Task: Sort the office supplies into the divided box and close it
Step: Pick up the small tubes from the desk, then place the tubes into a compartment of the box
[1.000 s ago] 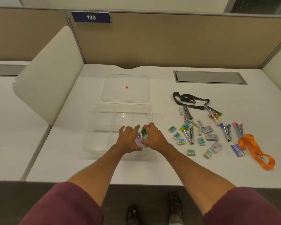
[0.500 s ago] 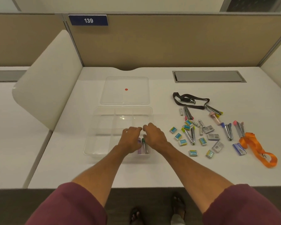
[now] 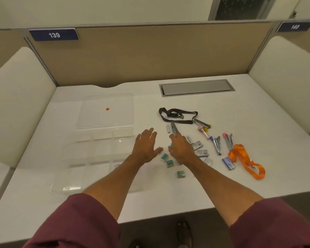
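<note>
The clear divided box (image 3: 75, 151) lies open at the desk's left, its clear lid (image 3: 106, 111) with a red dot behind it. My left hand (image 3: 145, 145) hovers flat with spread fingers just right of the box, holding nothing. My right hand (image 3: 181, 149) reaches over the pile of supplies, fingers extended above small teal staple boxes (image 3: 165, 157) and a stapler (image 3: 174, 128). More staplers (image 3: 217, 144), grey staple boxes (image 3: 201, 153), a black lanyard (image 3: 175, 114) and an orange lanyard (image 3: 245, 158) lie to the right.
A metal cable hatch (image 3: 197, 87) is set in the desk at the back right. Tan partition walls (image 3: 150, 51) and white side dividers enclose the desk. The near desk edge runs below my forearms.
Both hands left the box's near right compartment, where they put down the green and purple items, and moved right and back toward the supply pile. The camera tilted up.
</note>
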`<state>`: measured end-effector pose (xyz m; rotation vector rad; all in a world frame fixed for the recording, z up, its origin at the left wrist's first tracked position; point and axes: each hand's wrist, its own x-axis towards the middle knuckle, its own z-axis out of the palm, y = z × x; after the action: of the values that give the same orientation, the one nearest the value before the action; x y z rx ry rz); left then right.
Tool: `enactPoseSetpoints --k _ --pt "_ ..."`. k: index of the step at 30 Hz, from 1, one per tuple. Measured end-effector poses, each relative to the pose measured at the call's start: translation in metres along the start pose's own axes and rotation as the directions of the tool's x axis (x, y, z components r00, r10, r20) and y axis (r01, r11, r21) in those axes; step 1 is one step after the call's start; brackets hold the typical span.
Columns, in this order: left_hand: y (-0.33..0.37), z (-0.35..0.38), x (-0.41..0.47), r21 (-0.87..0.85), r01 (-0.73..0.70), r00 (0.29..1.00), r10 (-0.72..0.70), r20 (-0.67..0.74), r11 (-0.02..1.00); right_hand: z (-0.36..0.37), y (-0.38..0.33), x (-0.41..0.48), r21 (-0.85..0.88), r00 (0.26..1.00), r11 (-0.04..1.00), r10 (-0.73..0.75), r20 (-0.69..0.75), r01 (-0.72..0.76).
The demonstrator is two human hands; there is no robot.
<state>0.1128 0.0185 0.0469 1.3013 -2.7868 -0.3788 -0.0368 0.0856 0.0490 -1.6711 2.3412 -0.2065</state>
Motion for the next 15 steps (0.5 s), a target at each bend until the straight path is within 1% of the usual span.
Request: enactPoseSetpoints --k 3,8,11,15 --pt "0.027 0.014 0.020 0.013 0.016 1.000 -0.016 0.020 1.000 -0.010 0.040 0.010 0.013 0.998 0.998 0.053 0.025 -0.053" --pt "0.062 0.046 0.046 0.036 0.063 0.995 -0.065 0.071 0.997 -0.019 0.103 0.029 -0.031 0.999 0.998 0.049 0.017 -0.048" --pt "0.075 0.060 0.058 0.017 0.100 0.988 -0.102 0.114 0.995 -0.025 0.128 0.046 -0.013 0.996 0.997 0.080 0.031 -0.080" --pt "0.084 0.072 0.070 0.039 0.143 0.980 -0.147 0.133 0.989 -0.025 0.149 0.063 -0.047 0.994 0.994 0.103 0.037 -0.101"
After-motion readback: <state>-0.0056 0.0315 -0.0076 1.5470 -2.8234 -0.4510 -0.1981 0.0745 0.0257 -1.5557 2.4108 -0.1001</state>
